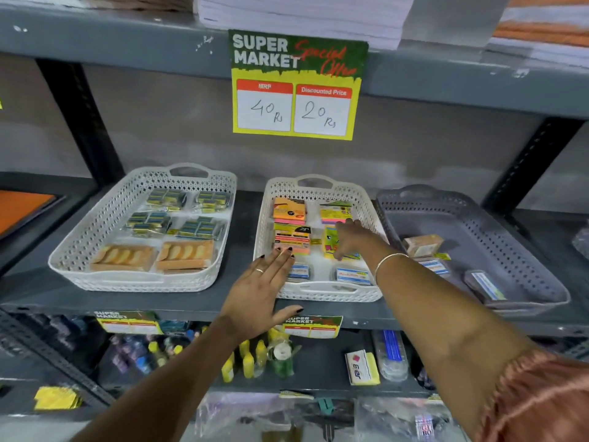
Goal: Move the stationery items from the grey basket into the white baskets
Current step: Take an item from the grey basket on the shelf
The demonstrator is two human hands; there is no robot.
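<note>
Two white baskets (95,237), one grey basket (529,260).

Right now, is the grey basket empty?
No, the grey basket holds a few items, including a small brown box near its left side.

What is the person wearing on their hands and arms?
The left hand has a thin ring on one finger and dark polish on its nails. The right hand has a slim, pale metal bangle round the wrist. Further up the right arm there is a shiny, coppery-pink sleeve. The left arm shows no sleeve.
</note>
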